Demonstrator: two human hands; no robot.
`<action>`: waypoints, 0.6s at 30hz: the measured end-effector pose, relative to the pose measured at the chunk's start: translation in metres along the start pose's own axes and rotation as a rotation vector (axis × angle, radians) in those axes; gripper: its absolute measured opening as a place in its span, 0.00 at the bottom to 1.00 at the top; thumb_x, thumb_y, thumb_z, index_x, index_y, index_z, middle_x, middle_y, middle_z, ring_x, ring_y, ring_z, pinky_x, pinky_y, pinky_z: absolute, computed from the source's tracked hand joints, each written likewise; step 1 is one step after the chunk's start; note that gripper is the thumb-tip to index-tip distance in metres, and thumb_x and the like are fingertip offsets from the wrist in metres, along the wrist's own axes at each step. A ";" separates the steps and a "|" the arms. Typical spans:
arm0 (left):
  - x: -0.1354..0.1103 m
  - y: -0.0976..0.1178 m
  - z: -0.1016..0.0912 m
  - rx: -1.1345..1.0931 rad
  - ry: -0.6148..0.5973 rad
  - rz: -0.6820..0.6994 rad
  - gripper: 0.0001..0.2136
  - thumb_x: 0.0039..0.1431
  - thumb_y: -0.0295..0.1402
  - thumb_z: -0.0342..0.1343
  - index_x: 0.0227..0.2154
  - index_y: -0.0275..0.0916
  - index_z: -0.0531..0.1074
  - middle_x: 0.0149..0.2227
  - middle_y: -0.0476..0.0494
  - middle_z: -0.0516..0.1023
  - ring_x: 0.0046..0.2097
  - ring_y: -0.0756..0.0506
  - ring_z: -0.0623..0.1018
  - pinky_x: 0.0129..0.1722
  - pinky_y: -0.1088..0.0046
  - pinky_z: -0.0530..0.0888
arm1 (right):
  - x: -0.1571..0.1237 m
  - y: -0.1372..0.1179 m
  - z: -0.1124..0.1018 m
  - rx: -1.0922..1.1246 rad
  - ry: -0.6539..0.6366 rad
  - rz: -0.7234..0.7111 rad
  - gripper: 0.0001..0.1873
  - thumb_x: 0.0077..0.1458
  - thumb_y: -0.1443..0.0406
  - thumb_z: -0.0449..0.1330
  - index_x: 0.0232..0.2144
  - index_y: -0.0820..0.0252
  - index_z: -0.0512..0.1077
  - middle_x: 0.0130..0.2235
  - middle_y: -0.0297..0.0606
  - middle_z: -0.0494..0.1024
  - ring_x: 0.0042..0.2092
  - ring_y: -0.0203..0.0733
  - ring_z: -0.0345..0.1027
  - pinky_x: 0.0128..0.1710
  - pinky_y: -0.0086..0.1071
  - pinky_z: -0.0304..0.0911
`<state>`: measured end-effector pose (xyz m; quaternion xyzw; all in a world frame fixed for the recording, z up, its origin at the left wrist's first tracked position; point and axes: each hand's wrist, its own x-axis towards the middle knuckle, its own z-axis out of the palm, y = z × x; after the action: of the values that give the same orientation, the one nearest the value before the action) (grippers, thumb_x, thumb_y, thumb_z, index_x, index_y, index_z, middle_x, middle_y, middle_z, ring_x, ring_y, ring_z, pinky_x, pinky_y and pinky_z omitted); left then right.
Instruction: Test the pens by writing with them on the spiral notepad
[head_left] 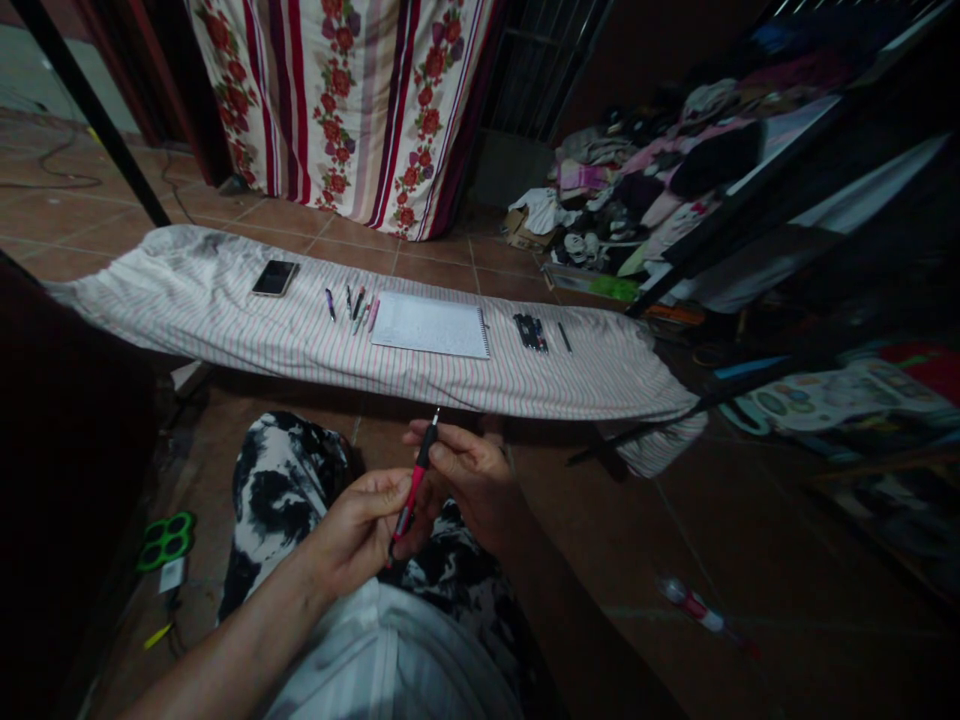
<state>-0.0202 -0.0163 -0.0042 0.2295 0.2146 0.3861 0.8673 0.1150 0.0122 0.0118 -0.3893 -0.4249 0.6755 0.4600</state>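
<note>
A red and black pen (411, 492) with a metal tip is held tilted above my lap, its tip pointing away from me. My left hand (367, 525) is closed around its lower red part, thumb on the barrel. Higher up, the fingers of my right hand (474, 475) pinch the black grip close to the tip. Beyond my hands, a spiral notebook (431, 326) lies on a striped cloth (315, 345). Several pens (358, 308) sit just left of the notebook, and a dark cluster of pens (530, 332) lies to its right beside a single dark pen (565, 338).
A phone (275, 278) rests toward the cloth's left end. Behind hangs a floral curtain (337, 110). Clothes (645, 180) are piled at the back right. On the tiled floor are a green four-ring object (166, 540) and a plastic bottle (694, 603). Dark bars (97, 120) rise at both sides.
</note>
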 end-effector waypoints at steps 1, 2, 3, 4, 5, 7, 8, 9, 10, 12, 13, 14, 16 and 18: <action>0.000 0.000 0.000 -0.012 -0.013 -0.006 0.14 0.47 0.39 0.60 0.22 0.31 0.67 0.19 0.51 0.63 0.17 0.56 0.62 0.15 0.80 0.54 | 0.000 0.000 -0.001 0.023 -0.004 0.013 0.15 0.43 0.60 0.64 0.36 0.59 0.75 0.38 0.39 0.78 0.33 0.36 0.71 0.32 0.29 0.66; 0.001 0.000 0.000 -0.015 -0.017 -0.009 0.14 0.47 0.39 0.60 0.22 0.31 0.67 0.20 0.51 0.63 0.17 0.56 0.62 0.15 0.80 0.54 | 0.000 0.000 -0.001 0.043 -0.004 0.023 0.15 0.42 0.61 0.65 0.35 0.59 0.75 0.36 0.38 0.78 0.31 0.35 0.71 0.30 0.28 0.66; 0.001 0.000 0.001 -0.009 -0.012 -0.009 0.14 0.46 0.40 0.60 0.22 0.31 0.67 0.20 0.50 0.64 0.17 0.56 0.62 0.15 0.80 0.54 | 0.000 0.000 -0.002 0.053 -0.002 0.032 0.14 0.42 0.61 0.65 0.34 0.59 0.75 0.34 0.37 0.78 0.29 0.34 0.70 0.29 0.27 0.66; 0.002 0.000 0.002 0.008 0.000 -0.004 0.15 0.46 0.40 0.60 0.22 0.31 0.67 0.21 0.50 0.64 0.17 0.56 0.62 0.15 0.80 0.54 | 0.000 0.000 -0.002 0.054 0.001 0.040 0.13 0.42 0.62 0.65 0.33 0.60 0.74 0.33 0.37 0.78 0.28 0.34 0.70 0.28 0.27 0.65; 0.002 0.000 0.003 0.036 0.016 0.005 0.15 0.46 0.40 0.61 0.22 0.31 0.67 0.21 0.50 0.64 0.18 0.56 0.62 0.15 0.80 0.54 | 0.000 0.000 -0.002 0.046 0.004 0.044 0.13 0.42 0.62 0.65 0.32 0.60 0.74 0.31 0.36 0.77 0.28 0.34 0.70 0.28 0.27 0.65; 0.003 -0.001 0.004 0.112 0.053 0.037 0.16 0.46 0.41 0.60 0.22 0.31 0.67 0.20 0.50 0.64 0.18 0.56 0.62 0.16 0.80 0.54 | 0.000 0.002 -0.003 0.013 0.023 0.036 0.12 0.42 0.62 0.65 0.31 0.61 0.74 0.30 0.35 0.77 0.28 0.34 0.70 0.28 0.26 0.66; 0.003 -0.001 0.005 0.149 0.066 0.055 0.16 0.47 0.42 0.59 0.22 0.32 0.67 0.19 0.51 0.63 0.18 0.57 0.61 0.17 0.80 0.53 | 0.000 0.003 -0.003 -0.005 0.040 0.025 0.12 0.41 0.61 0.65 0.31 0.61 0.74 0.29 0.35 0.77 0.29 0.34 0.70 0.29 0.26 0.66; 0.003 -0.001 0.005 0.180 0.076 0.072 0.16 0.48 0.42 0.59 0.21 0.32 0.66 0.18 0.51 0.63 0.18 0.57 0.60 0.17 0.80 0.53 | 0.000 0.004 -0.003 -0.021 0.058 0.012 0.12 0.41 0.61 0.65 0.31 0.61 0.74 0.30 0.36 0.77 0.29 0.34 0.70 0.30 0.26 0.66; 0.003 -0.002 0.006 0.207 0.083 0.087 0.16 0.49 0.42 0.58 0.21 0.32 0.66 0.17 0.51 0.63 0.18 0.57 0.59 0.17 0.80 0.53 | 0.000 0.005 -0.003 -0.033 0.074 0.001 0.12 0.41 0.61 0.65 0.31 0.61 0.74 0.30 0.36 0.77 0.30 0.34 0.70 0.31 0.26 0.66; 0.003 -0.002 0.006 0.242 0.089 0.112 0.16 0.50 0.43 0.57 0.20 0.33 0.66 0.16 0.51 0.62 0.18 0.56 0.59 0.19 0.79 0.53 | 0.000 0.006 -0.003 -0.043 0.087 0.004 0.13 0.42 0.60 0.65 0.32 0.60 0.75 0.31 0.37 0.78 0.31 0.34 0.71 0.32 0.26 0.66; 0.003 -0.002 0.006 0.253 0.093 0.121 0.16 0.51 0.43 0.56 0.21 0.33 0.66 0.15 0.51 0.63 0.18 0.56 0.60 0.19 0.79 0.54 | 0.000 0.006 -0.003 -0.040 0.080 0.017 0.14 0.42 0.60 0.64 0.33 0.60 0.75 0.32 0.37 0.78 0.31 0.35 0.71 0.32 0.27 0.65; 0.004 -0.002 0.007 0.258 0.097 0.133 0.16 0.51 0.43 0.56 0.21 0.33 0.66 0.15 0.50 0.63 0.19 0.55 0.60 0.19 0.79 0.55 | -0.001 0.006 -0.003 -0.033 0.066 0.033 0.14 0.42 0.59 0.64 0.33 0.60 0.75 0.32 0.38 0.78 0.31 0.35 0.71 0.32 0.27 0.65; 0.004 -0.002 0.007 0.253 0.100 0.153 0.16 0.52 0.42 0.55 0.20 0.33 0.66 0.17 0.49 0.65 0.19 0.54 0.62 0.20 0.78 0.57 | -0.001 0.005 -0.005 -0.011 0.031 0.045 0.16 0.44 0.58 0.63 0.35 0.61 0.75 0.34 0.39 0.78 0.30 0.35 0.70 0.31 0.27 0.65; 0.006 -0.001 0.007 0.239 0.100 0.154 0.16 0.52 0.42 0.55 0.20 0.33 0.68 0.18 0.48 0.67 0.20 0.53 0.64 0.22 0.78 0.59 | 0.000 0.005 -0.007 0.014 -0.008 0.032 0.17 0.46 0.57 0.61 0.37 0.61 0.75 0.33 0.39 0.78 0.27 0.33 0.69 0.28 0.27 0.64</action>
<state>-0.0122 -0.0136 -0.0007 0.3276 0.2837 0.4338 0.7899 0.1199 0.0123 0.0050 -0.3901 -0.4156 0.6873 0.4502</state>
